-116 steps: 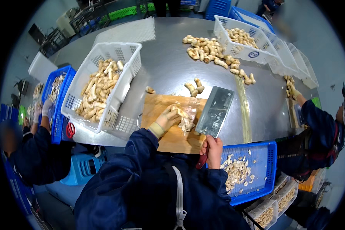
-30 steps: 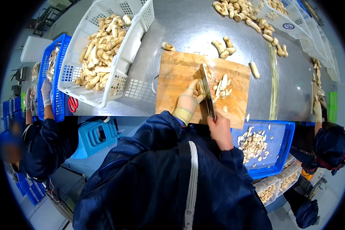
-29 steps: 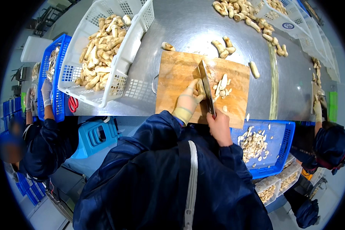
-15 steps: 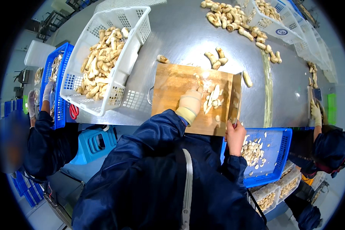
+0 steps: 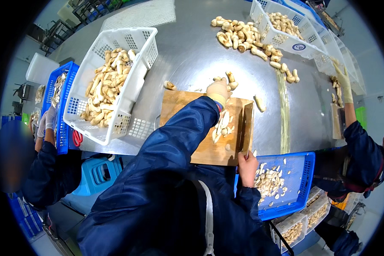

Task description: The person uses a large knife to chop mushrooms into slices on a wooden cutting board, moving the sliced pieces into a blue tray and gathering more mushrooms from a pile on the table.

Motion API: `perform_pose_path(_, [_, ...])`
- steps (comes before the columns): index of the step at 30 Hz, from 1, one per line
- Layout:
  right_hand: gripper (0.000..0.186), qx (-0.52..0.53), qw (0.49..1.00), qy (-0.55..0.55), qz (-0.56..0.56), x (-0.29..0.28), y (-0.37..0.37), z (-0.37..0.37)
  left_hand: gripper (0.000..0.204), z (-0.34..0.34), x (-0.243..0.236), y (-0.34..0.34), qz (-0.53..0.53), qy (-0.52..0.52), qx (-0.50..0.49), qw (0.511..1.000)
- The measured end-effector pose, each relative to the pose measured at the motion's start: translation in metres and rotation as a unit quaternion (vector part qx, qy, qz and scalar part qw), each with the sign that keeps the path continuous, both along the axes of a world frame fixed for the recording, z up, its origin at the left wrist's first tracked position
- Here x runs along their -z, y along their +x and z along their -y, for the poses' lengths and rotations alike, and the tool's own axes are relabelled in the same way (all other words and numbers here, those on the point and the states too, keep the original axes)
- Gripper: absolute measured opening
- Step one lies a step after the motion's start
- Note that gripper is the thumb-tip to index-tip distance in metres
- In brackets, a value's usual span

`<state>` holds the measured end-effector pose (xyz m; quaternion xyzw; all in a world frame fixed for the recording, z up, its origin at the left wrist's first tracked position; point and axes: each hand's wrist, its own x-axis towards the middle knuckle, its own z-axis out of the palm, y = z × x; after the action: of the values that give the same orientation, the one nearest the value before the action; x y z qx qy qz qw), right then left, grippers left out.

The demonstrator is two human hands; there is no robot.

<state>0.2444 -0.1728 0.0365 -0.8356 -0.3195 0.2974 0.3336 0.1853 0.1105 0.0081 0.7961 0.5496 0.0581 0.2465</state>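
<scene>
My left hand [image 5: 218, 92], in a pale glove, reaches over the far edge of the wooden cutting board [image 5: 175, 104]. It is at a few whole mushrooms [image 5: 230, 79] on the steel table; its fingers are mostly hidden, so any grip cannot be made out. My bare right hand [image 5: 248, 169] is closed round the handle of a wide-bladed knife [image 5: 245, 128]. The blade stands on edge along the board's right side. Between hand and blade lie pale mushroom slices [image 5: 222, 125] on the board.
At left, a white basket [image 5: 131, 91] holds mushrooms, beside red-handled scissors [image 5: 77, 138]. A blue crate [image 5: 302, 181] with slices sits below the table edge at right. More mushrooms [image 5: 239, 33] are heaped at the back. Co-workers are on both sides; one gloved hand [image 5: 343, 81] reaches at right.
My left hand has gone from the middle of the board to the mushrooms beyond its far edge. My right hand keeps hold of the knife. The right co-worker's hand has reached farther out.
</scene>
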Motion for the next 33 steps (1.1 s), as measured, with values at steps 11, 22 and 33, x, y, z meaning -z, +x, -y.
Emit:
perform_pose_path(11, [0.019, 0.041, 0.993, 0.016, -0.109, -0.01, -0.003, -0.001, 0.045, 0.012, 0.002, -0.127, 0.623, -0.458, -0.136, 0.62])
perform_pose_path(22, [0.023, 0.019, 0.997, -0.016, -0.067, -0.013, -0.001, -0.007, 0.043, 0.134, -0.009, -0.156, 0.315, -0.066, -0.112, 0.94])
perform_pose_path(33, [0.027, 0.02, 0.997, -0.015, -0.068, -0.016, -0.005, -0.008, 0.032, 0.171, -0.005, -0.168, -0.047, 0.025, 0.251, 0.967])
